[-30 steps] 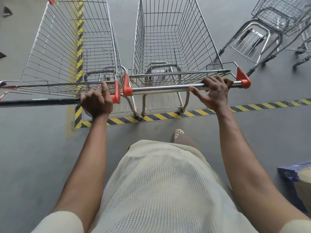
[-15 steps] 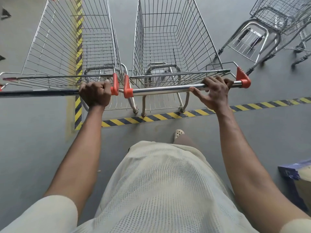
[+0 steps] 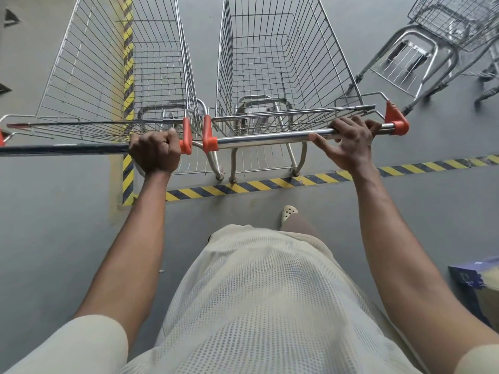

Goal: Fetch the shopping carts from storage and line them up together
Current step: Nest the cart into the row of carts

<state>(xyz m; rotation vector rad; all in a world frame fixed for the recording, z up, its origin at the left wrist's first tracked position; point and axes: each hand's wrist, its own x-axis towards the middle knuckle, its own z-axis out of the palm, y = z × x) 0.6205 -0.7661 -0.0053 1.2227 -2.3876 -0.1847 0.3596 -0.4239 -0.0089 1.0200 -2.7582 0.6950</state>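
- Left hand is a closed fist round the left cart handle, centre left.
- Right hand has fingers curled over the right cart handle, thumb spread.
- Carts stand side by side, upper frame.
- Third cart is upper right, apart.

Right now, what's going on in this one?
A person stands behind two empty wire carts set side by side. The left hand grips the dark handle of the left cart at its right end. The right hand has its fingers curled over the chrome handle of the right cart. The carts' rear legs sit at the striped floor tape. A few other carts stand at the upper right.
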